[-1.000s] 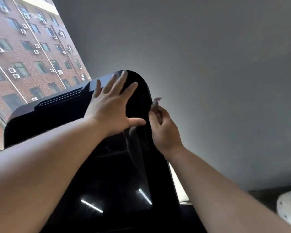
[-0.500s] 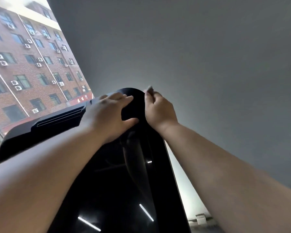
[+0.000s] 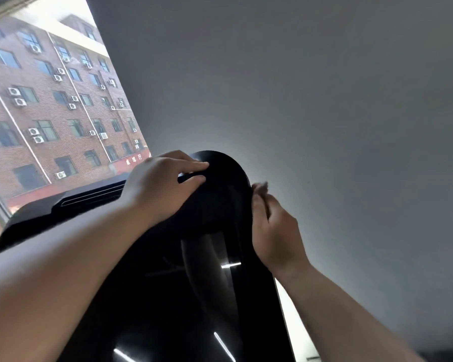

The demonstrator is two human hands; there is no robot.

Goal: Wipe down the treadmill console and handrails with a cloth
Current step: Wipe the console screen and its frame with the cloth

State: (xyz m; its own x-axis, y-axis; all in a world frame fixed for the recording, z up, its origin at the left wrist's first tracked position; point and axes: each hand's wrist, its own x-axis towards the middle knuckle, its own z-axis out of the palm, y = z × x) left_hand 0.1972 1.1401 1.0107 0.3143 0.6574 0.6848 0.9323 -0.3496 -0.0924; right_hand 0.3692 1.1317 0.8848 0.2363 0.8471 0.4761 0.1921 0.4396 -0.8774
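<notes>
The black glossy treadmill console (image 3: 168, 296) fills the lower middle of the head view, its rounded top right corner pointing up. My left hand (image 3: 160, 189) lies over that top corner, fingers nearly straight across the upper edge and thumb on the front face. My right hand (image 3: 275, 231) is against the console's right edge, fingers curled and pinching a small pale cloth (image 3: 262, 186), of which only a blurred tip shows at the fingertips. No handrails are visible.
A vent slot (image 3: 89, 197) runs along the console's top left. Behind it on the left, a window (image 3: 50, 113) shows a brick building. A plain grey wall (image 3: 324, 100) fills the right and upper view.
My left hand slid up from the screen to the top corner. My right hand rose to the corner, then dropped back down the right edge. The camera tilted upward.
</notes>
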